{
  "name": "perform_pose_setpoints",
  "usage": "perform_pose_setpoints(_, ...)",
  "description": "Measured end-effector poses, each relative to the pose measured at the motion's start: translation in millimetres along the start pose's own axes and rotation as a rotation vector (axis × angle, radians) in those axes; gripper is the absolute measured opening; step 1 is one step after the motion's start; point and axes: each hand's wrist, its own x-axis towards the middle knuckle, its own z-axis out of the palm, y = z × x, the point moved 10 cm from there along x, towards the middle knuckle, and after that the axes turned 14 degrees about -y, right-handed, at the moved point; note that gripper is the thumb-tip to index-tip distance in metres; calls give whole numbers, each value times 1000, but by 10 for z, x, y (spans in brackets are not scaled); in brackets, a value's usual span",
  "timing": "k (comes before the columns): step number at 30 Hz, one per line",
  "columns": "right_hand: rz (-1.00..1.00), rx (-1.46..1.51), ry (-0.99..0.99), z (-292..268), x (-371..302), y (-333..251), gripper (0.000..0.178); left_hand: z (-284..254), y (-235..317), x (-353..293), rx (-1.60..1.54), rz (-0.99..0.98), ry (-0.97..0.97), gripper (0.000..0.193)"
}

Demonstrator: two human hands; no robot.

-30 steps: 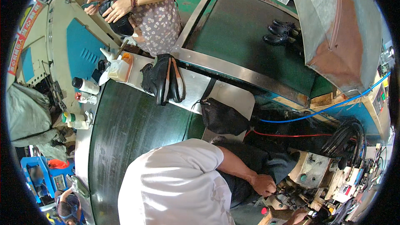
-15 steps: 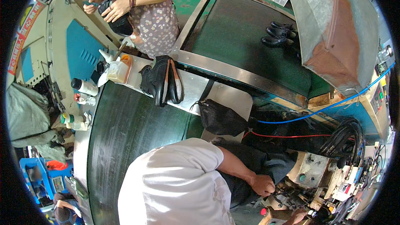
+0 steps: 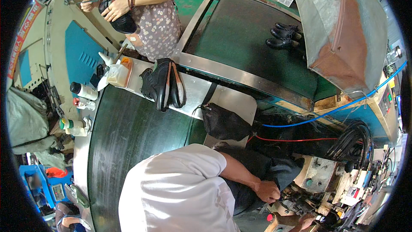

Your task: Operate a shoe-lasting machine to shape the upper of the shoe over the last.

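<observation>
My left arm, in a white short sleeve, reaches right. My left hand point(image 3: 268, 192) is closed in a fist against dark trousers point(image 3: 274, 174); whatever it may hold is hidden. At the bottom edge part of my right hand point(image 3: 304, 222) shows among metal machine parts, its fingers too unclear to read. Just above my left hand stands a worn metal block point(image 3: 316, 174). A black fabric bag point(image 3: 226, 123) lies on a metal plate beyond my arm. A pair of black shoes point(image 3: 162, 85) stands on the metal ledge farther off.
A co-worker in a flowered apron point(image 3: 156, 34) holds a black shoe point(image 3: 124, 22) and a thin tool. Bottles point(image 3: 83, 91) line the left edge of a dark conveyor belt point(image 3: 128, 122). More black shoes point(image 3: 283, 43) sit on another belt beside a rusty metal hood point(image 3: 343, 30). Hoses point(image 3: 356, 139) hang right.
The whole view has shifted slightly to the left. The co-worker's tool hand has moved a little away from the shoe. My left hand stays closed at the trousers.
</observation>
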Motion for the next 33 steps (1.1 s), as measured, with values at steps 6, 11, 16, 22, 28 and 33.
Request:
perform_pose_setpoints(6,-215,130,-72,183,-103,10,67,64,-135,-84,69,-48,23,25)
perform_pose_setpoints(11,-108,133,-143,471,-234,-693,68,-225,65,-146,110,-76,45,24)
perform_pose_setpoints(16,23,41,-185,359,-418,-1002,62,-254,-43,-131,90,-212,-70,28)
perform_pose_setpoints(22,5,42,6,43,-606,-1122,35,-219,-43,-56,48,-196,-60,35)
perform_pose_setpoints(28,57,71,87,-130,-722,-1182,44,-128,-25,55,79,-232,-120,36)
perform_pose_setpoints(33,164,167,18,-85,-748,-613,53,3,41,113,44,-197,-151,34)
